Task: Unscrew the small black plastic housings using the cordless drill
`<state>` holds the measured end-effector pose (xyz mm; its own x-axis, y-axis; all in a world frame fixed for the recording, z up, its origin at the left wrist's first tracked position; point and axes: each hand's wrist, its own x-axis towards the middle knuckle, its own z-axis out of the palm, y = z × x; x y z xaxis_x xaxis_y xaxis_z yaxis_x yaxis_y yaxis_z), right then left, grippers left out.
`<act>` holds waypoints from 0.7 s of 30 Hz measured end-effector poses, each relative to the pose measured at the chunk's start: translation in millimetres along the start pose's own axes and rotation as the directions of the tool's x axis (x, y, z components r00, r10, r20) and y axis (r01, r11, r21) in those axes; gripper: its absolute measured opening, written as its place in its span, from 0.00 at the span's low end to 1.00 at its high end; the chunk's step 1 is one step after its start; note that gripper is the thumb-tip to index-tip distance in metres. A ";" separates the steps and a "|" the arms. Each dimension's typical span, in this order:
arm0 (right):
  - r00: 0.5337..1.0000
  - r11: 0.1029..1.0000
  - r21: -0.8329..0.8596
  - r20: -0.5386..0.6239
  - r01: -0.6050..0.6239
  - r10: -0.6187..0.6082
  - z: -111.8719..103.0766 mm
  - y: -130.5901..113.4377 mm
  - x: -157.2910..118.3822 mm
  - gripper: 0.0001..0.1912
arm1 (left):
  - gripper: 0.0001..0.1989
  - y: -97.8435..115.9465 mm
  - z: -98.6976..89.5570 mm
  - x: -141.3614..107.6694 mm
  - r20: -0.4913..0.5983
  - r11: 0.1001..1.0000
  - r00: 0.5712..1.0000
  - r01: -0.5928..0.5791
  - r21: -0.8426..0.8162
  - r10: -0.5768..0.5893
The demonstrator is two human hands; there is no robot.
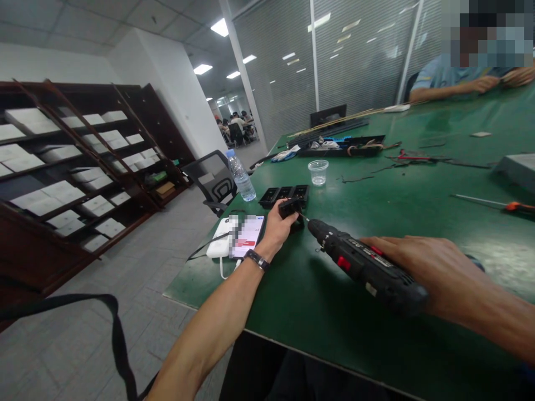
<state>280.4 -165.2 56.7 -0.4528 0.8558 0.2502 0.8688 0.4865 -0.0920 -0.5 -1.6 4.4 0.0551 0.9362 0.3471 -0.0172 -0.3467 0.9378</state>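
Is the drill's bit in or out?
In: a thin bit juts from the drill toward the black part in the left hand.

This is an office with a workshop's clutter: glass partitions [355, 72] with blinds, a panelled ceiling [33, 19] with bright lights [203, 69], a mesh-backed chair [217, 184] and a dark cabinet [154, 120] stacked with white boxes [31, 120]. People [237, 120] sit in the space beyond (probably more office, though they show too small to be sure). The workshop side is the power drill [363, 264] above the green counter [418, 211], with a screwdriver [512, 206] lying there.
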 end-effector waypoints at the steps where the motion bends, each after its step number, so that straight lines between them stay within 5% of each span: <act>1: 1.000 1.000 -0.005 0.024 -0.008 0.008 -0.8 -0.1 -0.2 0.19 | 0.18 -0.3 0.1 0.2 -0.001 1.000 1.000 -0.001 -0.002 0.001; 21: 0.984 0.989 -0.002 -0.106 0.147 -0.147 8.5 -3.8 -2.0 0.16 | 0.19 4.5 1.4 -2.0 -0.024 1.000 1.000 -0.007 -0.012 0.007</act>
<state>276.3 -167.3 48.3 -0.5517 0.7517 0.3613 0.7930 0.6070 -0.0519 0.7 -5.1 8.0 0.0306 0.9350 0.3534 -0.0294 -0.3526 0.9353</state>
